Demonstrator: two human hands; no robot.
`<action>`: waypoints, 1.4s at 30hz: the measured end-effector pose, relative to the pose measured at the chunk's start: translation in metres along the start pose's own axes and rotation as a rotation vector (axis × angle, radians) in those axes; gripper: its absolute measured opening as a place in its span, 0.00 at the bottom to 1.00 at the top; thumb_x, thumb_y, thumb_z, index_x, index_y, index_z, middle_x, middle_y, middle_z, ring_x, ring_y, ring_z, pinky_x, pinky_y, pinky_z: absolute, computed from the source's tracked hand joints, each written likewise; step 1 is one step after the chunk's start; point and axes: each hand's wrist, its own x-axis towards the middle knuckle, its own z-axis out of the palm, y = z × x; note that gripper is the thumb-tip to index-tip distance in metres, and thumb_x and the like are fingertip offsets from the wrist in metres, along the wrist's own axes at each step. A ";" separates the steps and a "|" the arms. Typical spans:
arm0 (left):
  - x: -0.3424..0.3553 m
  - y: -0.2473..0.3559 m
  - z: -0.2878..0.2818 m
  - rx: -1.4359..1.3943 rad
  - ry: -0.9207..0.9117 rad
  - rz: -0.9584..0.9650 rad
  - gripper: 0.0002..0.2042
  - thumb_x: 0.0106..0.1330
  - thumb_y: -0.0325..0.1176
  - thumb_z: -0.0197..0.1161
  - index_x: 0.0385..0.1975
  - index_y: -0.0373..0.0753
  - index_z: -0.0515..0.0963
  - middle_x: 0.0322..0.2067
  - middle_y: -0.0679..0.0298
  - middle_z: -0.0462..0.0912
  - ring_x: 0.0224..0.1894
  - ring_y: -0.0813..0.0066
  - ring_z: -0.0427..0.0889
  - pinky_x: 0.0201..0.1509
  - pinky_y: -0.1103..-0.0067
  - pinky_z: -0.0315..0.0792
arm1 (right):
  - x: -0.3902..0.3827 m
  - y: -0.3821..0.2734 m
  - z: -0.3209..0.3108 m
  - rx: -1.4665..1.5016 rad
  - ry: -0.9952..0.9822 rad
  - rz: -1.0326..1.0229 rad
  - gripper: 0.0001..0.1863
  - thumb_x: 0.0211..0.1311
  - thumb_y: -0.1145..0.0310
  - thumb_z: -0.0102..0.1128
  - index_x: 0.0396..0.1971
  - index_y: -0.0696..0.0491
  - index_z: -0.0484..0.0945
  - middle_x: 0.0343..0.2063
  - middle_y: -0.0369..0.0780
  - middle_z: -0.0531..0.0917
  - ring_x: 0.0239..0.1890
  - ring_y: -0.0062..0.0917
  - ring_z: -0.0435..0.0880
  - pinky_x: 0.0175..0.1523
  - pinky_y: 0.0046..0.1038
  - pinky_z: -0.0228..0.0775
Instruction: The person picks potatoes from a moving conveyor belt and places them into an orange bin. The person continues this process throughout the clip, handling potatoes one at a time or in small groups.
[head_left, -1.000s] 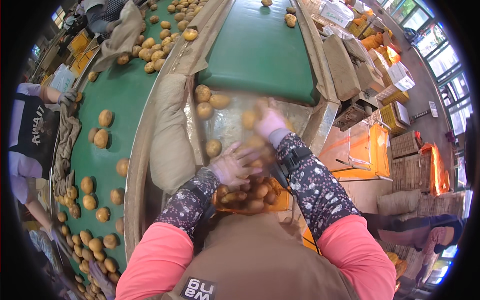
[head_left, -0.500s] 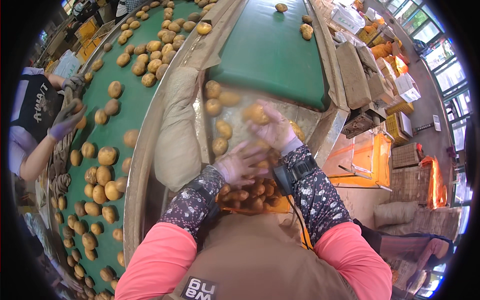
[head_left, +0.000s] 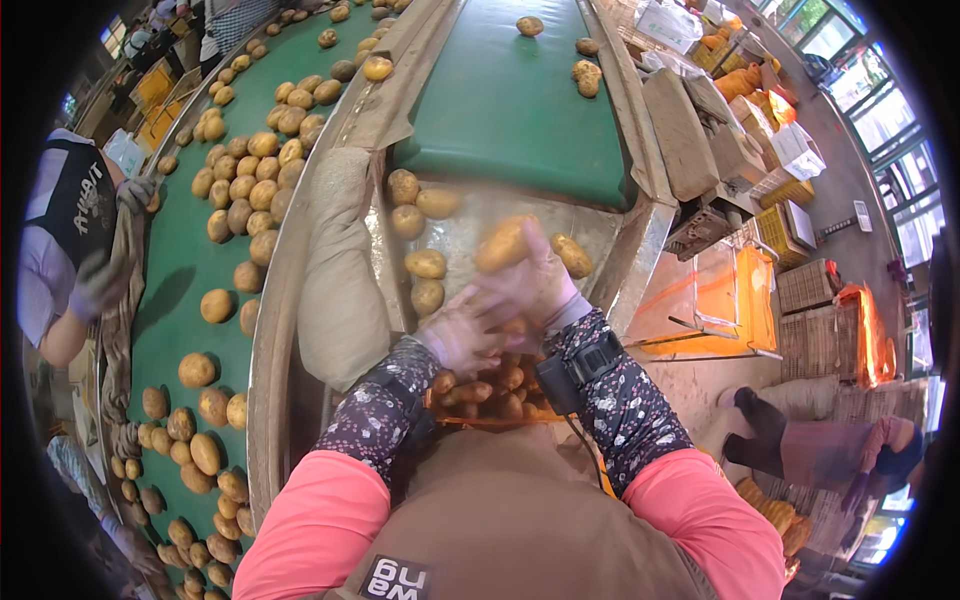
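A yellow-brown potato (head_left: 503, 245) is in my gloved right hand (head_left: 541, 282), held by the fingers above a metal chute (head_left: 480, 225). Close beside it, my gloved left hand (head_left: 466, 328) has its fingers stretched out and slightly blurred. Below both hands, many potatoes (head_left: 505, 385) fill an orange-edged container against my apron. Several loose potatoes, one of them a potato (head_left: 426, 263), lie along the chute's left side. Another potato (head_left: 571, 256) rests to the right of my right hand.
A green belt (head_left: 520, 110) with a few potatoes ends at the chute. Left of a cloth-wrapped rail (head_left: 345, 270), a wider belt (head_left: 165, 300) carries many potatoes. A co-worker (head_left: 75, 220) stands across it. Crates and an orange mesh frame (head_left: 755, 300) stand right; a person (head_left: 820, 450) is behind.
My right hand has come slightly nearer with the potato, and my left hand stays beside it. Potatoes on the wide belt have moved nearer. The co-worker's hands have drawn back from the belt.
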 end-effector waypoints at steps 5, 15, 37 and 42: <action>0.002 0.001 -0.004 -0.002 -0.024 -0.013 0.28 0.61 0.55 0.63 0.64 0.62 0.73 0.69 0.65 0.64 0.75 0.60 0.54 0.77 0.49 0.45 | -0.016 0.005 0.014 -0.378 0.105 -0.162 0.27 0.70 0.53 0.59 0.60 0.53 0.70 0.54 0.45 0.78 0.53 0.40 0.80 0.57 0.45 0.76; 0.005 0.003 -0.014 -0.005 0.019 -0.006 0.26 0.59 0.56 0.65 0.59 0.58 0.78 0.67 0.60 0.68 0.73 0.57 0.60 0.77 0.50 0.48 | -0.060 -0.004 0.033 -0.484 0.098 -0.405 0.40 0.57 0.81 0.66 0.68 0.46 0.58 0.45 0.41 0.78 0.43 0.30 0.82 0.46 0.32 0.80; 0.011 0.008 -0.013 0.062 0.082 0.024 0.27 0.53 0.54 0.71 0.55 0.58 0.79 0.61 0.57 0.72 0.66 0.50 0.66 0.72 0.45 0.55 | -0.268 -0.144 -0.078 -1.027 1.159 -1.549 0.22 0.67 0.59 0.65 0.55 0.53 0.73 0.34 0.35 0.80 0.30 0.22 0.80 0.33 0.24 0.75; 0.012 0.011 -0.014 0.075 0.069 0.024 0.27 0.53 0.54 0.70 0.55 0.60 0.79 0.61 0.58 0.72 0.67 0.51 0.66 0.72 0.46 0.55 | -0.370 -0.222 -0.026 -1.907 1.946 -2.346 0.31 0.61 0.67 0.68 0.64 0.52 0.70 0.58 0.42 0.77 0.59 0.33 0.76 0.61 0.33 0.71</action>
